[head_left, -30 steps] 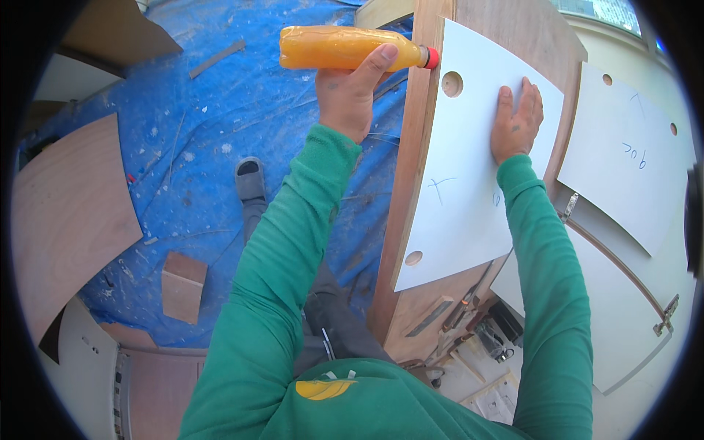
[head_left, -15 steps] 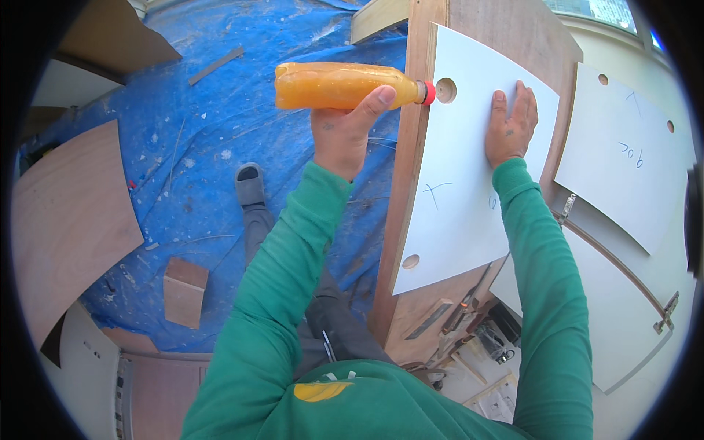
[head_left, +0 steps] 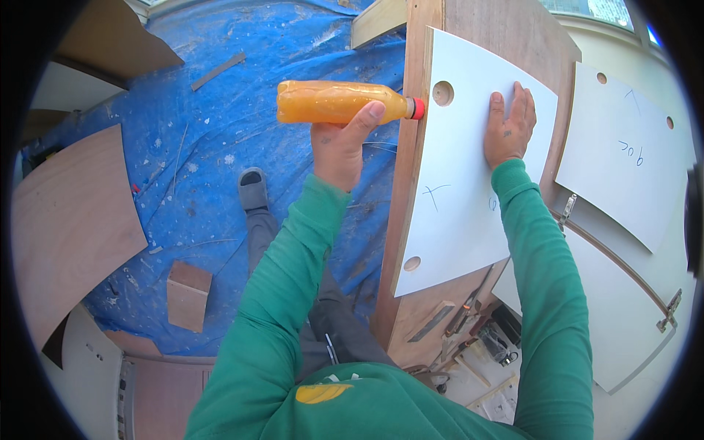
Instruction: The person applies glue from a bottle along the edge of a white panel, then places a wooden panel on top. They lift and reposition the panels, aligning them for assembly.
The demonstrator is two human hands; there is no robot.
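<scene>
My left hand (head_left: 341, 147) is wrapped round a clear plastic bottle (head_left: 334, 100) of orange-yellow glue-like liquid. The bottle lies level over the left edge of a white panel (head_left: 462, 161), its red cap pointing right. Flat on that panel, to the right of its upper round hole, rests my right hand (head_left: 510, 130), fingers stretched out. Two round recesses show along the panel's left side, with a pen mark between them. Underneath the panel is a wooden workbench (head_left: 506, 33).
Another marked white panel (head_left: 612, 147) lies at the right, above a door with metal hinges (head_left: 669, 312). Tools (head_left: 462, 315) sit near the bench's lower end. On the left, a blue tarp (head_left: 176, 103) carries a wooden block (head_left: 188, 293) and a curved plywood sheet (head_left: 77, 220).
My left hand has lowered the bottle slightly in the picture and drawn it a little left, so its cap is farther from the upper hole. My right hand stays on the panel.
</scene>
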